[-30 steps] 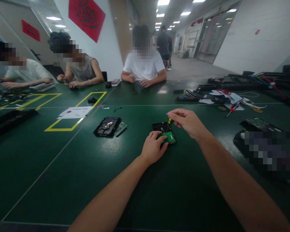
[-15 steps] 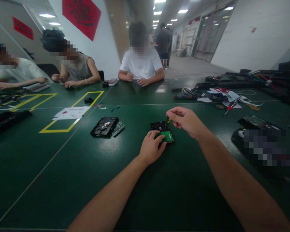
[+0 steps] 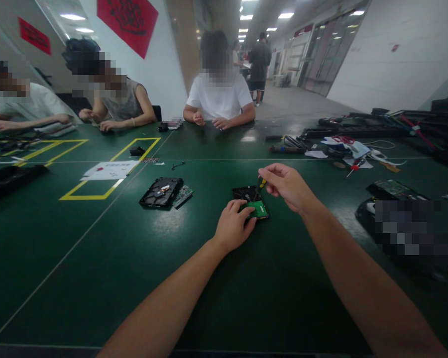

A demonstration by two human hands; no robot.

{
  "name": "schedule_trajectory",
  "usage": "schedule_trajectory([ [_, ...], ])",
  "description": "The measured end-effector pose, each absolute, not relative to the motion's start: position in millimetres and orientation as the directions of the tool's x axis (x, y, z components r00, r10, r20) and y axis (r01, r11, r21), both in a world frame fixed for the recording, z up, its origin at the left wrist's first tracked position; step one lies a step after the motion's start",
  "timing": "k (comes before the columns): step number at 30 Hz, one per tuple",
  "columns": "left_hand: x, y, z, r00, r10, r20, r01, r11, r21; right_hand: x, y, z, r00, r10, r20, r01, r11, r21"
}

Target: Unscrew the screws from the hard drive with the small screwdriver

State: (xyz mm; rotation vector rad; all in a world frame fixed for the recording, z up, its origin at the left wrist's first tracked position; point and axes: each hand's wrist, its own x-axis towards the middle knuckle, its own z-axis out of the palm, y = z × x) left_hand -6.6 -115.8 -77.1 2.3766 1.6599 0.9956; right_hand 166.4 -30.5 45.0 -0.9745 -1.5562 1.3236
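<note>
A hard drive (image 3: 242, 192) lies on the green table in front of me, its green circuit board (image 3: 260, 211) facing up at the near end. My left hand (image 3: 231, 226) holds the drive down, fingers over its left side and board, thumb at the near edge. In my right hand (image 3: 283, 183), thumb and fingers pinch a small screwdriver (image 3: 262, 185) with a yellow and dark handle. It stands tilted, its tip pointing down at the drive beside the board; exact contact is too small to tell.
To the left lie another hard drive (image 3: 161, 193) and a loose circuit board (image 3: 183, 197). Tools and cables (image 3: 289, 146) with a red screwdriver (image 3: 354, 169) sit at the right rear. Dark equipment (image 3: 399, 191) stands at right. Several people sit across the table.
The view has shifted slightly. My right hand has turned a little, its fingers changing place on the screwdriver's handle. My left hand stays on the hard drive.
</note>
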Motion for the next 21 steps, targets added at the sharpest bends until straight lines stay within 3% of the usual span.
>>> schedule_trajectory([
  [6,-6.1,-116.3,-75.9,0.203,0.864,0.460,0.820,-0.407,0.402,165.2,-28.8,44.6,-0.297,0.948,0.114,-0.027,0.111,-0.993],
  [16,-6.3,-116.1,-77.5,0.203,0.860,0.469,0.816,-0.413,0.404,164.3,-30.7,41.0,-0.355,0.926,0.127,0.031,0.148,-0.989],
  [21,-5.8,-116.8,-77.1,0.204,0.853,0.481,0.820,-0.417,0.391,164.0,-32.3,41.8,-0.428,0.895,0.124,-0.016,0.129,-0.992],
])
